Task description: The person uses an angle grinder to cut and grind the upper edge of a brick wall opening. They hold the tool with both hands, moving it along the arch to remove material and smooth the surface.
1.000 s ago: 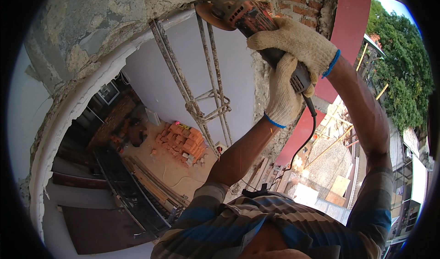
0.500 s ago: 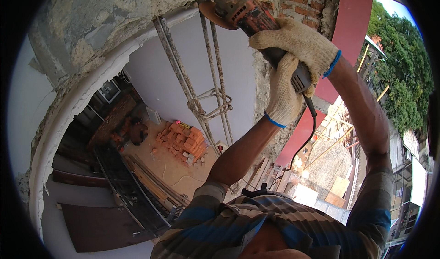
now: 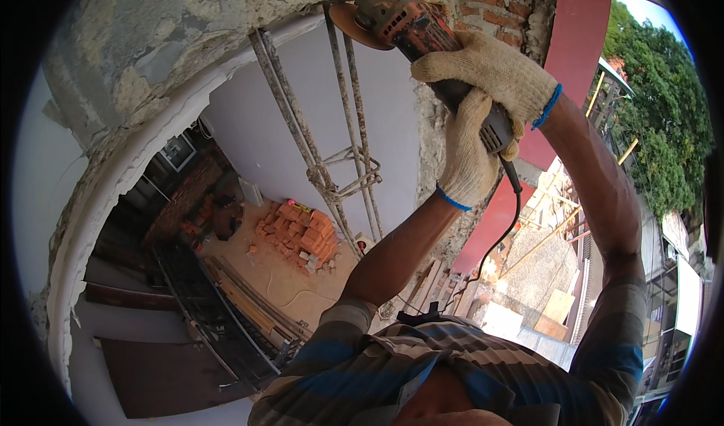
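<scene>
An angle grinder [image 3: 422, 30], dark with worn red on its body, is held up in both gloved hands. My left hand [image 3: 466, 154], in a cream knit glove with a blue cuff, is closed round the rear grip. My right hand [image 3: 494, 70], gloved alike, wraps over the body just above the left. At the upper left end of the tool, the brown disc [image 3: 348, 25] meets or nearly meets the rough lower edge of the concrete beam [image 3: 249, 7]; the exact contact is hard to make out. A black power cord [image 3: 516, 222] hangs from the grip.
Below the beam stands a rusty steel-rod frame [image 3: 324, 177]. Exposed brickwork [image 3: 490, 7] and a red column [image 3: 577, 41] rise at the right. Far below lie stacked bricks [image 3: 298, 234] and long boards [image 3: 245, 298]. Trees [image 3: 664, 109] show outside at the right.
Very little differs. The grinder and both hands keep almost the same place, and the view has shifted slightly.
</scene>
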{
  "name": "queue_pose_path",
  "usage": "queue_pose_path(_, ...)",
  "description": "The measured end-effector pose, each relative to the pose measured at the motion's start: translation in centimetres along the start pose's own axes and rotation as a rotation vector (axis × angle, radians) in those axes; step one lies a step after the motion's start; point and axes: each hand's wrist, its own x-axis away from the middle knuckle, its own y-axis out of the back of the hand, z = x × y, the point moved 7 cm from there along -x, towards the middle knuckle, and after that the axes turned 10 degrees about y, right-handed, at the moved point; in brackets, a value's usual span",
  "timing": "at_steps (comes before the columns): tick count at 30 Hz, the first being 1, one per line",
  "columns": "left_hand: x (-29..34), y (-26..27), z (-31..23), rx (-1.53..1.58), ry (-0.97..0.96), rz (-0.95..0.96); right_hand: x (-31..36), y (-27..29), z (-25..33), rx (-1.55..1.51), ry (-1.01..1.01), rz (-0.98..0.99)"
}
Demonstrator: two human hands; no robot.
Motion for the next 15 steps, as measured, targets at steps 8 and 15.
queue_pose_path(8, 0.0, -0.1, -0.1, 0.012, -0.003, 0.009, 0.4, -0.9, -2.5, -0.484, -0.501, -0.018)
queue_pose_path(15, -0.1, 0.0, 0.1, 0.029, 0.009, 0.001, 0.3, -1.0, -2.7, -0.542, -0.443, -0.084)
